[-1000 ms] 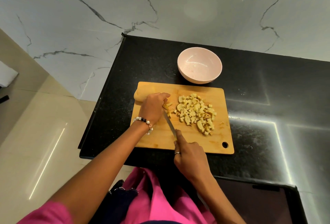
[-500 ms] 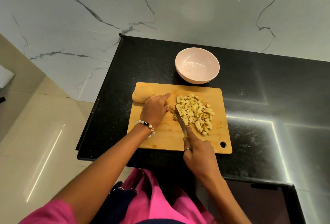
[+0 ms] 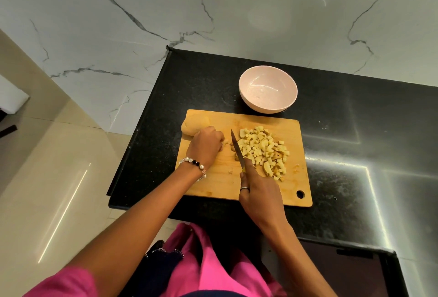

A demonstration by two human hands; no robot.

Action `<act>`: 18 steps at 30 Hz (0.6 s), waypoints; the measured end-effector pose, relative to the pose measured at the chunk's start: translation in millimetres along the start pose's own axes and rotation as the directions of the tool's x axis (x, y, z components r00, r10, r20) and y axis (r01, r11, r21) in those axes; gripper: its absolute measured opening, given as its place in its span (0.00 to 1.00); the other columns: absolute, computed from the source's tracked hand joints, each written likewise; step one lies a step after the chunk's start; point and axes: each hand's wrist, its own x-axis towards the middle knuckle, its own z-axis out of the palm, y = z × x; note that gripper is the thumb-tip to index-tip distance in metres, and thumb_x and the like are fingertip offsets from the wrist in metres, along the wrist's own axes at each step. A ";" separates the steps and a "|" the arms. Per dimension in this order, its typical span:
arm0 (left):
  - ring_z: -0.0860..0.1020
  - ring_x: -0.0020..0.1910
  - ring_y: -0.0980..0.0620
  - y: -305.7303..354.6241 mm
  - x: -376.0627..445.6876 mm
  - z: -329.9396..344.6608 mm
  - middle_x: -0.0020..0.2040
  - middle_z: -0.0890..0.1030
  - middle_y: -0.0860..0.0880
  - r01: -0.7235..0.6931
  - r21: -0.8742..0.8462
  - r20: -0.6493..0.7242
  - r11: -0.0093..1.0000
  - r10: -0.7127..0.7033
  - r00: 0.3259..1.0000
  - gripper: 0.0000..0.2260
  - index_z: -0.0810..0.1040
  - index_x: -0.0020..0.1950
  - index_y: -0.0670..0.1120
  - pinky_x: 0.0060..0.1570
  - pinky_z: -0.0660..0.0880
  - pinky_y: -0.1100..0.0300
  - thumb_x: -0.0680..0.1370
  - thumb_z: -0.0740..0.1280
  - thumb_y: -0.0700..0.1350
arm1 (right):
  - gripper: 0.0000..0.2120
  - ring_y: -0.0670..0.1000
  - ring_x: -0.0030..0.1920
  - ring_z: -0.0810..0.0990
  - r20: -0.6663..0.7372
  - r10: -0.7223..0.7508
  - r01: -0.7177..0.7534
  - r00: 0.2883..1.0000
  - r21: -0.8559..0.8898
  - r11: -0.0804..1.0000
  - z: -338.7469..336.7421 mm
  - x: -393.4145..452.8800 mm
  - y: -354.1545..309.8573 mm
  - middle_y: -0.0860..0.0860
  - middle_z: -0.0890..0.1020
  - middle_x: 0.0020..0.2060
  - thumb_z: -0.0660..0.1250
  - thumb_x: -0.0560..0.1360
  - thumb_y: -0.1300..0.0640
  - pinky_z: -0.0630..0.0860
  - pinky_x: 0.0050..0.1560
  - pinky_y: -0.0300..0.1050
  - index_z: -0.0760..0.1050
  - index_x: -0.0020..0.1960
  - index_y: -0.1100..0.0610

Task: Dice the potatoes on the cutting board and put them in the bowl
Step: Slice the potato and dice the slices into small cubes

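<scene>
Knife pushed up against the dice, left hand drawn back

Since half a second ago our right hand (image 3: 259,190), gripping the knife (image 3: 237,148), has swept its blade to the pile of diced potato (image 3: 264,149) at the cutting board's (image 3: 220,183) right half; our left hand (image 3: 206,146) curls over a small piece, whole potato (image 3: 194,125) at the board's far left corner. The bowl (image 3: 267,90) stands just beyond the far edge, with open counter (image 3: 355,119) to its right.

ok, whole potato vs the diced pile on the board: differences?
The whole potato is one rounded, uncut piece at the cutting board's far left corner; the diced pile is many small cubes right of the knife. The potato is tan, the pile pale yellow. Both sit on the board, none in the bowl.
</scene>
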 end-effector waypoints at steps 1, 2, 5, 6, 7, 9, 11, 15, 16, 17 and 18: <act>0.77 0.50 0.50 1.7 -0.1 -0.1 0.51 0.80 0.48 0.009 -0.007 -0.005 1.000 -0.009 1.000 0.10 0.81 0.57 0.47 0.47 0.74 0.60 0.77 0.67 0.46 | 0.24 0.61 0.38 0.78 0.008 0.002 -0.001 1.000 -0.041 0.999 0.0 4.0 -1.0 0.58 0.80 0.37 0.53 0.81 0.54 0.73 0.36 0.52 0.55 0.76 0.51; 0.77 0.50 0.50 3.9 -0.1 -0.4 0.50 0.80 0.47 0.017 -0.011 -0.012 1.000 -0.017 1.000 0.10 0.81 0.56 0.46 0.47 0.74 0.60 0.76 0.67 0.46 | 0.24 0.61 0.40 0.78 0.021 0.004 -0.002 1.000 -0.080 0.997 0.1 7.8 -2.0 0.58 0.80 0.38 0.53 0.80 0.54 0.72 0.36 0.51 0.55 0.76 0.51; 0.77 0.48 0.50 9.2 -0.4 -0.7 0.49 0.80 0.47 0.040 -0.022 -0.033 0.999 -0.041 0.999 0.10 0.81 0.56 0.46 0.44 0.74 0.60 0.76 0.67 0.47 | 0.25 0.61 0.42 0.78 0.042 0.004 0.002 0.999 -0.136 0.991 -0.9 13.5 -4.6 0.57 0.79 0.40 0.54 0.80 0.54 0.69 0.37 0.49 0.54 0.75 0.51; 0.77 0.48 0.50 9.9 -0.6 -1.0 0.48 0.80 0.46 0.043 -0.028 -0.036 0.999 -0.044 0.998 0.10 0.81 0.56 0.46 0.43 0.73 0.60 0.76 0.67 0.47 | 0.25 0.61 0.42 0.78 0.039 0.001 0.004 0.999 -0.137 0.991 -1.3 13.6 -4.5 0.57 0.79 0.40 0.54 0.80 0.54 0.68 0.37 0.49 0.54 0.75 0.51; 0.77 0.47 0.50 10.1 -1.1 -0.8 0.48 0.80 0.47 0.042 -0.036 -0.037 0.998 -0.044 0.998 0.10 0.81 0.56 0.47 0.42 0.73 0.60 0.77 0.67 0.47 | 0.25 0.61 0.42 0.78 0.034 -0.001 0.005 0.999 -0.132 0.991 -1.7 13.2 -3.7 0.57 0.80 0.40 0.53 0.80 0.54 0.68 0.37 0.49 0.54 0.76 0.51; 0.76 0.47 0.50 8.4 -2.5 0.6 0.47 0.79 0.47 0.035 -0.056 -0.039 0.998 -0.037 0.999 0.11 0.81 0.57 0.48 0.41 0.72 0.61 0.77 0.66 0.47 | 0.24 0.61 0.42 0.78 0.023 -0.001 0.004 1.000 -0.109 0.994 -2.8 11.6 -1.2 0.58 0.81 0.41 0.53 0.80 0.54 0.67 0.36 0.49 0.54 0.76 0.52; 0.75 0.46 0.51 6.8 -3.5 0.4 0.47 0.77 0.48 0.019 -0.063 -0.031 0.998 -0.021 0.999 0.11 0.81 0.58 0.48 0.41 0.73 0.60 0.77 0.66 0.47 | 0.24 0.61 0.43 0.78 0.018 -0.010 0.012 1.000 -0.081 0.997 -2.5 10.0 1.8 0.58 0.82 0.41 0.53 0.81 0.54 0.67 0.36 0.49 0.56 0.76 0.52; 0.75 0.45 0.51 2.2 -2.7 -5.1 0.49 0.76 0.47 -0.104 0.023 0.017 0.994 0.103 0.995 0.10 0.81 0.56 0.48 0.40 0.75 0.61 0.78 0.64 0.49 | 0.23 0.60 0.41 0.78 -0.003 -0.041 0.041 0.999 -0.025 0.999 -0.1 7.3 5.2 0.57 0.82 0.40 0.54 0.81 0.54 0.70 0.37 0.51 0.58 0.75 0.54; 0.75 0.45 0.51 0.7 -2.9 -7.1 0.50 0.75 0.48 -0.142 0.051 0.024 0.989 0.141 0.990 0.10 0.81 0.56 0.48 0.40 0.75 0.61 0.78 0.64 0.49 | 0.23 0.60 0.40 0.78 -0.008 -0.043 0.043 0.999 -0.012 0.999 0.6 7.2 5.6 0.58 0.82 0.40 0.54 0.81 0.54 0.70 0.38 0.51 0.59 0.75 0.54; 0.75 0.45 0.51 -1.2 -3.2 -8.2 0.50 0.76 0.48 -0.171 0.069 0.026 0.983 0.169 0.985 0.10 0.81 0.55 0.48 0.40 0.76 0.61 0.78 0.64 0.49 | 0.23 0.60 0.40 0.78 -0.013 -0.043 0.043 0.999 -0.010 0.999 0.9 7.1 5.6 0.58 0.82 0.40 0.54 0.81 0.54 0.70 0.38 0.51 0.59 0.75 0.54; 0.75 0.44 0.51 -3.2 -3.7 -8.4 0.50 0.76 0.48 -0.183 0.075 0.022 0.980 0.182 0.983 0.10 0.81 0.55 0.48 0.41 0.76 0.61 0.78 0.64 0.49 | 0.23 0.60 0.40 0.78 -0.015 -0.040 0.040 0.999 -0.014 0.999 1.1 7.2 5.3 0.58 0.82 0.41 0.54 0.81 0.54 0.70 0.38 0.51 0.58 0.75 0.54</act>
